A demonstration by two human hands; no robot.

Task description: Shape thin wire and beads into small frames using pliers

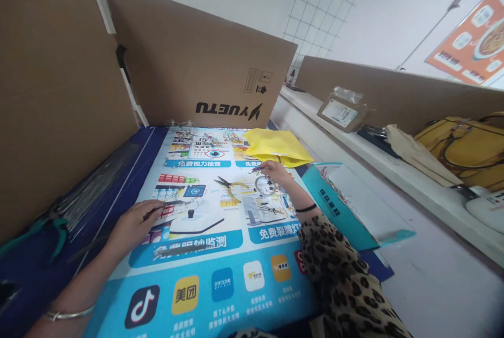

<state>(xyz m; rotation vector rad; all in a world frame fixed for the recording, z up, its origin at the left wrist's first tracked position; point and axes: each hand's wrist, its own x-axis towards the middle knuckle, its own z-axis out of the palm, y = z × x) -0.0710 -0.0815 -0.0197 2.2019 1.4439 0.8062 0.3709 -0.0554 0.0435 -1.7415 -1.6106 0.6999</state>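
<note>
On the left side of the printed mat, my left hand (pixel 136 222) is closed on a thin dark tool (pixel 175 202) whose tip points right; its exact kind is unclear. My right hand (pixel 275 172) is raised before a yellow bag (pixel 277 144) and pinches a small tangle of dark purplish strands (pixel 256 170). Between the hands lie pliers (pixel 234 186) with yellow handles and their jaws apart. A pale round ring like a tape roll (pixel 256 187) rests just below my right hand. Small loose wire-like pieces (pixel 224 138) are scattered at the mat's far end.
Cardboard panels (pixel 189 54) wall the left and back. At left lie a bundle of thin rods (pixel 92 193) and a teal-handled tool (pixel 59 233). A teal box (pixel 334 204) stands at right. The white ledge bears a small carton (pixel 339 112) and a yellow bag (pixel 452 144).
</note>
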